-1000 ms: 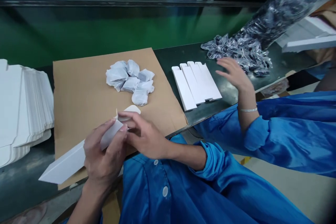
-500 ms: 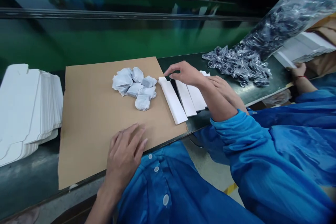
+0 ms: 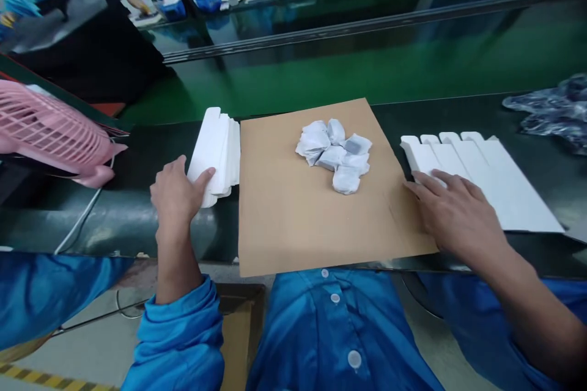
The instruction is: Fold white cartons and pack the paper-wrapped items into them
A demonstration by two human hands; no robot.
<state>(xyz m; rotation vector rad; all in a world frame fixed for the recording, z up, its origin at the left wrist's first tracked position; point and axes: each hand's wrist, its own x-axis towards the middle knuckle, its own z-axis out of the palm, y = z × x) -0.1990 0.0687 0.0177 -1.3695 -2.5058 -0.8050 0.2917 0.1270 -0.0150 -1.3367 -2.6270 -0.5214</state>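
Observation:
My left hand (image 3: 180,189) is at the lower left corner of a stack of flat white cartons (image 3: 215,153), its thumb over the top and its fingers apart along the left edge. On the right, my right hand (image 3: 458,208) lies with outstretched fingers on the near left part of several folded white cartons (image 3: 490,177), which overlap side by side. Between the hands is a brown cardboard sheet (image 3: 284,214). A cluster of small items wrapped in white paper (image 3: 346,156) rests on it; what the wrapping holds is hidden.
A pink fan (image 3: 55,128) stands at the left, its cable running over the dark green table. Clear plastic-wrapped items (image 3: 559,113) lie at the far right. A raised green ledge (image 3: 298,70) runs behind. Co-workers in blue sit beyond it, and a blue sleeve (image 3: 50,293) shows at left.
The view has swung left. My left hand has gone from the cardboard sheet to the left carton stack. The right-hand cartons sit closer together, with one hand on them instead of two there.

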